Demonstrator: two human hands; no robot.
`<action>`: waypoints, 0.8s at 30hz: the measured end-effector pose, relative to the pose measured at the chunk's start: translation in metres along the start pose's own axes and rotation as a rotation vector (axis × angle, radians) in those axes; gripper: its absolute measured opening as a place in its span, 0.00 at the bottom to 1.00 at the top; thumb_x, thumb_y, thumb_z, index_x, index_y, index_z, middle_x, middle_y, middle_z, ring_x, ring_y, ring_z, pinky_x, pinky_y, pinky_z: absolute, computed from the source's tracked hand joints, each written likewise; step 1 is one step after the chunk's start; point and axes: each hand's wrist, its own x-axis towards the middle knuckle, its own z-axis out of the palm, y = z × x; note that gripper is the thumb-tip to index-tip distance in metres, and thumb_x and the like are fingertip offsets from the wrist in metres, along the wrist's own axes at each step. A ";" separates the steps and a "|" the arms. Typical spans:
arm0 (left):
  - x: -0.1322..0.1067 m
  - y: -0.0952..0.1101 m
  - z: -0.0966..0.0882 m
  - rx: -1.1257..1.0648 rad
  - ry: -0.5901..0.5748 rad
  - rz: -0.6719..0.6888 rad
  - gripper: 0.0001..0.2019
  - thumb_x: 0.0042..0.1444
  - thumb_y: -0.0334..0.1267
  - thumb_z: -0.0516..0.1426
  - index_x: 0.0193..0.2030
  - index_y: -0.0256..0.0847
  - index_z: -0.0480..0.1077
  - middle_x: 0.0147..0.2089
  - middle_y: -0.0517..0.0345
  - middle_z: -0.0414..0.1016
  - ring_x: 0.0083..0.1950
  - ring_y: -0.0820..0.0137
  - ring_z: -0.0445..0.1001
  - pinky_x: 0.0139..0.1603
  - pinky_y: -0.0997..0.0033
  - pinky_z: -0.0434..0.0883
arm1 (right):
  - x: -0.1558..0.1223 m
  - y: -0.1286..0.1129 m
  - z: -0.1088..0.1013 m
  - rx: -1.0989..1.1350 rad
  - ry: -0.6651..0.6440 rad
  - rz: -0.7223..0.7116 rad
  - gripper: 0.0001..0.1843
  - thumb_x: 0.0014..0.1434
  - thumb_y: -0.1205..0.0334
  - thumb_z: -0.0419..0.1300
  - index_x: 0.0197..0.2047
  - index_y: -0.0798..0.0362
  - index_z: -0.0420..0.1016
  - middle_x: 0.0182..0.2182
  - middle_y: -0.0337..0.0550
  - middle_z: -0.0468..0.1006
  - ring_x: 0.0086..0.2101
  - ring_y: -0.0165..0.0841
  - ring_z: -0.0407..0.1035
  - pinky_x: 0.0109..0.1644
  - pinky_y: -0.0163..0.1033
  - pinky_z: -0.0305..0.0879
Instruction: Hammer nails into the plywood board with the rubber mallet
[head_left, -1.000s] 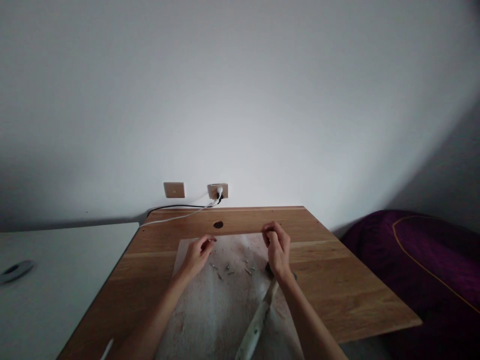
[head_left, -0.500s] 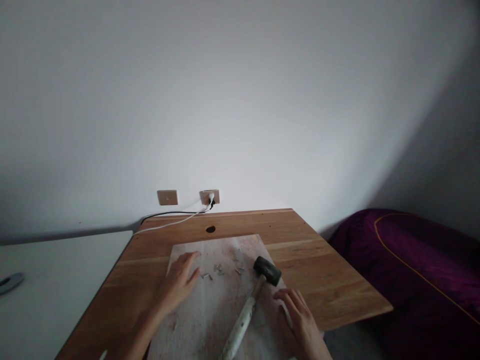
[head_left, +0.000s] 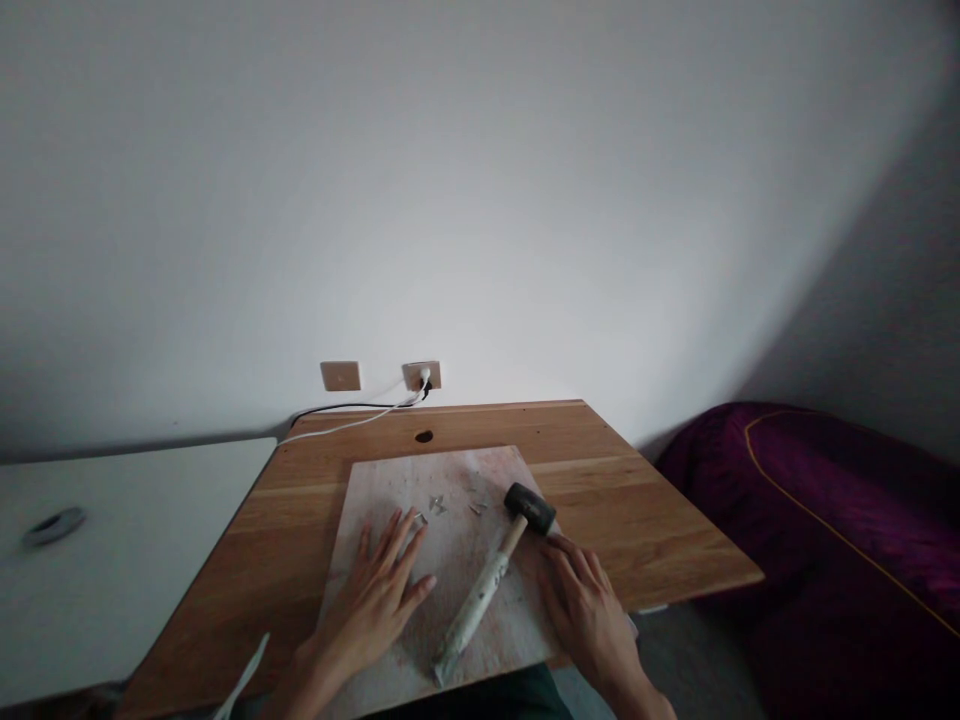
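Observation:
My left hand (head_left: 380, 590) lies spread over the left part of a pale, stained board (head_left: 390, 470), its fingertips at several small, thin, light-coloured pieces (head_left: 437, 505) whose kind I cannot make out. A rubber mallet (head_left: 480, 595) rests diagonally on the board, its black head at the right edge and its worn, whitish handle pointing toward me. On the board's right edge, just below the mallet head, my right hand (head_left: 581, 590) rests with fingers extended and slightly bent. Neither hand touches the mallet's handle.
Beneath the board is a wooden table (head_left: 637, 510) with a cable hole (head_left: 424, 437). A white table (head_left: 172, 530) to the left bears a grey ring-shaped thing (head_left: 54, 526). Cables run to a wall socket (head_left: 421, 376). A purple beanbag-like mass (head_left: 825, 520) lies at the right.
My left hand has come down and nearer to me, its fingers spreading over the board. My right hand has moved slightly left onto the board's edge. The view has tilted a little downward.

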 end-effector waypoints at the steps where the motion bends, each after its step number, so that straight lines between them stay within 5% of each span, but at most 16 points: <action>1: 0.000 0.001 -0.002 0.001 0.009 -0.003 0.33 0.74 0.54 0.45 0.80 0.53 0.39 0.81 0.53 0.44 0.80 0.53 0.47 0.76 0.37 0.52 | 0.001 -0.001 -0.002 -0.003 -0.002 0.004 0.13 0.71 0.58 0.55 0.56 0.46 0.74 0.57 0.46 0.76 0.55 0.44 0.70 0.59 0.53 0.72; 9: -0.009 -0.003 -0.007 0.061 0.083 -0.022 0.35 0.73 0.54 0.46 0.80 0.52 0.35 0.81 0.52 0.44 0.80 0.54 0.47 0.76 0.40 0.53 | 0.005 -0.010 -0.002 0.009 -0.009 -0.069 0.15 0.68 0.62 0.57 0.57 0.48 0.72 0.57 0.49 0.76 0.57 0.45 0.69 0.61 0.52 0.70; 24: -0.067 -0.089 -0.043 0.148 0.010 -0.073 0.37 0.71 0.56 0.50 0.80 0.55 0.37 0.79 0.53 0.50 0.77 0.54 0.56 0.75 0.44 0.57 | 0.017 -0.103 0.030 -0.001 -0.073 -0.048 0.16 0.66 0.67 0.55 0.55 0.50 0.73 0.59 0.53 0.74 0.56 0.50 0.67 0.58 0.56 0.67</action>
